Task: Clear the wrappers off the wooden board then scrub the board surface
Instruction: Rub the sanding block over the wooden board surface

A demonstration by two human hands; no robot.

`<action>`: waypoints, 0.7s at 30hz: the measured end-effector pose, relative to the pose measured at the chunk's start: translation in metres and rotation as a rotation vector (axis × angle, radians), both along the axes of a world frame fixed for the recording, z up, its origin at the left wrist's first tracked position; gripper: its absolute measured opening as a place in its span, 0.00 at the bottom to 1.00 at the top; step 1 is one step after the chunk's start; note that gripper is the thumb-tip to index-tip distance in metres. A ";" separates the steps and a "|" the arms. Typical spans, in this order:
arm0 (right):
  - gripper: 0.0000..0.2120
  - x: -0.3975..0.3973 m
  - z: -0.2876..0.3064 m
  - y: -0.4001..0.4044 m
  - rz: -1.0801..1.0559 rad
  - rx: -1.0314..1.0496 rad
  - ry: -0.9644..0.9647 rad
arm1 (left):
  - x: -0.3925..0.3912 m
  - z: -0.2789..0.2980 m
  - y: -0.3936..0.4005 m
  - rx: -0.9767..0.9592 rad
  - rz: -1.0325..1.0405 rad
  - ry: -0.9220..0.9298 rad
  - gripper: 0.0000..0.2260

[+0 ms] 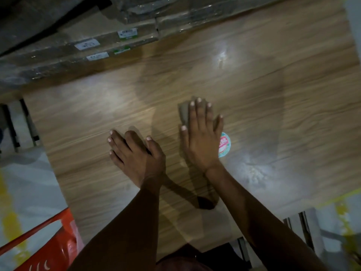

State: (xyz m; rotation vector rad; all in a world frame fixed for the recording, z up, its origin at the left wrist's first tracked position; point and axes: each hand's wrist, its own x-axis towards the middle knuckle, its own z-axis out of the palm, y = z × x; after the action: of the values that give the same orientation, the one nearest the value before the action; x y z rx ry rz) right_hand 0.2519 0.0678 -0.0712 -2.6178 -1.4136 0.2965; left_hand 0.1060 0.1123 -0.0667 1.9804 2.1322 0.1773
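- Across the middle of the frame lies the board [254, 79], wood-grained, with glare spots at centre left, upper right and lower right.
- Just right of centre, the right hand [201, 137] lies flat with fingers straight and a little spread, pressing a grey pad [184, 112] to the board; the pad shows past the fingertips and beside the thumb.
- Left of it, a short way apart, the left hand [134, 151] rests palm down on the bare wood, fingers straight, holding nothing.
- A round sticker [225, 144], pink and teal, sits on the board, partly hidden under the right hand's outer edge.
- At upper left, wrapped packs [93, 45] with white labels lie along the board's far edge.
- At lower left stands something red [56, 243]; I cannot tell what it is.
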 end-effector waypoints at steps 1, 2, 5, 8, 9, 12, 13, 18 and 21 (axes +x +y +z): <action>0.31 0.001 -0.001 -0.006 0.052 0.002 0.007 | 0.000 -0.001 0.000 0.002 0.003 0.004 0.26; 0.31 0.005 -0.002 -0.012 0.066 0.005 0.014 | 0.001 -0.002 0.000 0.008 0.010 0.007 0.26; 0.31 0.017 0.000 -0.025 -0.139 0.008 0.034 | 0.003 -0.003 -0.001 0.028 0.033 0.010 0.26; 0.31 0.008 0.003 -0.029 -0.309 0.001 0.077 | 0.003 -0.004 -0.001 0.032 0.033 0.016 0.26; 0.31 0.000 0.004 -0.031 -0.293 -0.012 0.083 | 0.002 -0.004 0.000 0.033 0.030 0.018 0.26; 0.31 -0.013 0.003 -0.046 -0.084 -0.033 0.088 | 0.002 -0.005 -0.001 0.040 0.029 0.017 0.26; 0.31 -0.010 0.002 -0.053 -0.034 -0.034 0.074 | 0.002 -0.005 -0.001 0.045 0.029 0.018 0.26; 0.31 0.005 0.000 -0.077 -0.323 -0.033 0.032 | 0.001 -0.006 -0.002 0.054 0.024 0.024 0.26; 0.31 -0.017 0.000 -0.085 -0.180 -0.039 0.021 | 0.001 -0.005 -0.001 0.047 0.022 0.003 0.25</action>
State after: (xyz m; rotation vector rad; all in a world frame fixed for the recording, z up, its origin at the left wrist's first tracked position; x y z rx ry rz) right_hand 0.2347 -0.0169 -0.0709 -2.7413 -1.1665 0.3302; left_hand 0.1070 0.1114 -0.0714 1.9851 2.1714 0.2295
